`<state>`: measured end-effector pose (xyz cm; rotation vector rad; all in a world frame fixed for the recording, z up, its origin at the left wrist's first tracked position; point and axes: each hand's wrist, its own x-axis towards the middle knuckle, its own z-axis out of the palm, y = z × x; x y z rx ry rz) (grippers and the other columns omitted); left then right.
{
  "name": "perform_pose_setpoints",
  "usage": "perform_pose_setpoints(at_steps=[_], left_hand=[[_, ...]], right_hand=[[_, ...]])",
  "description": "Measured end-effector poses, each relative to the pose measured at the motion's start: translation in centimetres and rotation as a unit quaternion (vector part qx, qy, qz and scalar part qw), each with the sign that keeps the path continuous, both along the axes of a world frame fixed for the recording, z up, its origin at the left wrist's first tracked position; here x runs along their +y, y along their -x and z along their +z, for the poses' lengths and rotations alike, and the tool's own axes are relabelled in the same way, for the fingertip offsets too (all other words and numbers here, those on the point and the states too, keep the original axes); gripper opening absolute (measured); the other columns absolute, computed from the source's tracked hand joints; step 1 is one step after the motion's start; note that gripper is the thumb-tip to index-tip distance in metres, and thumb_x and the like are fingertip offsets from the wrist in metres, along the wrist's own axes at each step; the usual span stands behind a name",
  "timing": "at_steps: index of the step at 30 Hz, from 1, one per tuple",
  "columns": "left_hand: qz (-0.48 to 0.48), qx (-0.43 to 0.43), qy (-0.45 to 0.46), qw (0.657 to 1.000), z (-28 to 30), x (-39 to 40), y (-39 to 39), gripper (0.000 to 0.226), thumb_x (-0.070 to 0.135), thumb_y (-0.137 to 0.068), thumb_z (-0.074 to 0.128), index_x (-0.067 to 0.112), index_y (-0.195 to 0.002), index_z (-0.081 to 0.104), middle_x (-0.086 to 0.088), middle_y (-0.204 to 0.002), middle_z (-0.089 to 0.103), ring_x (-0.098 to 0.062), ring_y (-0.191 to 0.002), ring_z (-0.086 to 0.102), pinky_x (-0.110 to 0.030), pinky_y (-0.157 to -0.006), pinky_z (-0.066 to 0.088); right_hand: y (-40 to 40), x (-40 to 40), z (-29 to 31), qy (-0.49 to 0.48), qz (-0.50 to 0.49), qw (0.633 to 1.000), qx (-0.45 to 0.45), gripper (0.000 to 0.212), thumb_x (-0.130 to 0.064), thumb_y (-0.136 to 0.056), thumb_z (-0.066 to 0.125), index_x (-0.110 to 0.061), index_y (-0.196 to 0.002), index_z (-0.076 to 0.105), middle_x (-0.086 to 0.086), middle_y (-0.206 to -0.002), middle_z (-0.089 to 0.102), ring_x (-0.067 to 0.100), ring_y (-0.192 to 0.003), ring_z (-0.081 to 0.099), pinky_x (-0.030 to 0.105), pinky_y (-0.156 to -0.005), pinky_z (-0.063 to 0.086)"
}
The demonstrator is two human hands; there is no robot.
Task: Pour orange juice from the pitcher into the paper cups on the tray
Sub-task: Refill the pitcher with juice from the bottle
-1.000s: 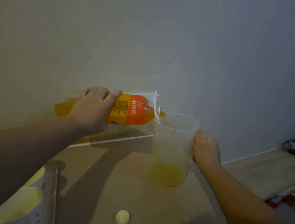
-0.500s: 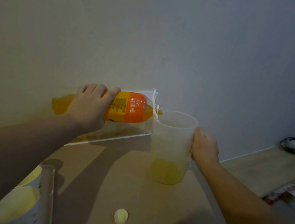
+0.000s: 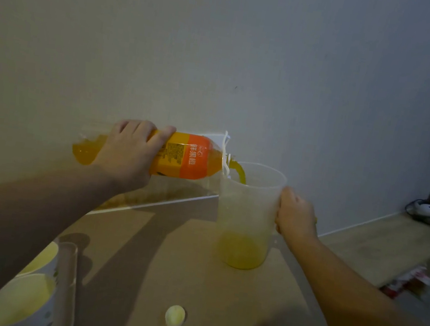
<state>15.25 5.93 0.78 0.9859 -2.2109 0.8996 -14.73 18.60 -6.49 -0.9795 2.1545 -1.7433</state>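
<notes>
Bottle (image 3: 181, 155) now tipped further; juice stream arcs into pitcher (image 3: 248, 214), fill slightly higher. Left hand (image 3: 126, 153) wraps the bottle, long axis level, mouth over rim; right hand (image 3: 295, 215) grips the pitcher handle. Paper cups (image 3: 23, 299) sit near-left on bench (image 3: 166, 266).

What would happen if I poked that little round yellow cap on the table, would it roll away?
The small round yellow bottle cap lies flat on the tan wooden table, so a poke would probably slide it rather than roll it. It looks small and thin, so likely very light. Tipped onto its edge, it could roll.
</notes>
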Motion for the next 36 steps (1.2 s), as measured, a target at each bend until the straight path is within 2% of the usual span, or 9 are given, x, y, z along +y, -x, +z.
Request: perform_pose_setpoints(at_steps=[4, 9, 12, 18, 24, 28, 31, 36], left_hand=[[-0.002, -0.002, 0.009, 1.000, 0.07, 0.01, 0.05, 0.101, 0.027, -0.062, 0.090, 0.019, -0.147, 0.038, -0.016, -0.117, 0.056, -0.039, -0.111, 0.054, -0.053, -0.098, 0.042], [-0.002, -0.008, 0.013, 1.000, 0.21, -0.14, -0.06, 0.101, 0.024, -0.062, 0.089, 0.019, -0.148, 0.037, -0.017, -0.117, 0.055, -0.040, -0.112, 0.054, -0.053, -0.099, 0.041], [0.004, -0.011, 0.007, 1.000, 0.27, -0.10, 0.03, 0.102, 0.027, -0.063, 0.089, 0.020, -0.149, 0.035, -0.016, -0.119, 0.055, -0.039, -0.115, 0.053, -0.054, -0.102, 0.040], [0.004, -0.012, 0.014, 1.000, 0.18, -0.15, 0.09, 0.102, 0.028, -0.063, 0.091, 0.020, -0.149, 0.035, -0.017, -0.119, 0.055, -0.039, -0.113, 0.053, -0.054, -0.101, 0.041], [0.006, -0.013, 0.012, 1.000, 0.15, -0.16, 0.09, 0.103, 0.029, -0.064, 0.091, 0.021, -0.149, 0.033, -0.016, -0.119, 0.055, -0.039, -0.114, 0.054, -0.054, -0.101, 0.041], [0.007, -0.013, 0.013, 1.000, 0.15, -0.25, 0.08, 0.104, 0.029, -0.063, 0.091, 0.021, -0.148, 0.033, -0.016, -0.119, 0.055, -0.039, -0.113, 0.053, -0.054, -0.101, 0.042], [0.008, -0.011, 0.010, 1.000, 0.06, -0.26, 0.09, 0.105, 0.029, -0.063, 0.092, 0.021, -0.149, 0.033, -0.015, -0.119, 0.055, -0.038, -0.113, 0.053, -0.054, -0.101, 0.042], [0.002, -0.008, 0.009, 1.000, 0.10, -0.05, 0.10, 0.101, 0.026, -0.064, 0.091, 0.019, -0.149, 0.036, -0.017, -0.118, 0.055, -0.039, -0.113, 0.053, -0.055, -0.101, 0.042]], right_hand=[[0.15, -0.18, -0.20, 0.007, 0.000, 1.000, -0.007, 0.048, -0.051, -0.080, 0.035, -0.011, -0.061, 0.055, 0.024, -0.085, 0.061, 0.027, -0.060, 0.054, 0.050, -0.067, 0.057], [0.20, -0.21, -0.09, 0.000, 0.003, 1.000, 0.008, 0.049, -0.048, -0.082, 0.035, -0.011, -0.057, 0.055, 0.018, -0.068, 0.060, 0.031, -0.063, 0.059, 0.052, -0.069, 0.056], [0.28, -0.08, -0.14, 0.004, 0.012, 1.000, 0.014, 0.047, -0.045, -0.086, 0.036, -0.011, -0.058, 0.053, 0.013, -0.060, 0.053, 0.026, -0.058, 0.053, 0.053, -0.066, 0.056], [0.38, -0.07, -0.30, -0.006, 0.005, 1.000, 0.029, 0.050, -0.050, -0.083, 0.032, -0.011, -0.060, 0.053, 0.014, -0.066, 0.057, 0.025, -0.058, 0.054, 0.051, -0.065, 0.056], [0.25, -0.07, -0.13, 0.001, 0.005, 1.000, 0.020, 0.049, -0.048, -0.081, 0.033, -0.011, -0.057, 0.054, 0.017, -0.069, 0.057, 0.026, -0.058, 0.053, 0.050, -0.067, 0.056], [0.14, -0.02, -0.25, 0.013, 0.018, 1.000, 0.017, 0.042, -0.045, -0.082, 0.034, -0.014, -0.059, 0.051, 0.011, -0.061, 0.049, 0.022, -0.056, 0.047, 0.043, -0.055, 0.046], [0.29, -0.10, -0.35, 0.013, 0.017, 1.000, 0.018, 0.042, -0.047, -0.081, 0.033, -0.014, -0.061, 0.051, 0.011, -0.061, 0.048, 0.022, -0.056, 0.047, 0.036, -0.056, 0.042], [0.51, -0.15, -0.49, 0.005, 0.017, 1.000, 0.015, 0.044, -0.048, -0.080, 0.033, -0.013, -0.061, 0.052, 0.011, -0.063, 0.051, 0.023, -0.056, 0.049, 0.038, -0.056, 0.044]])
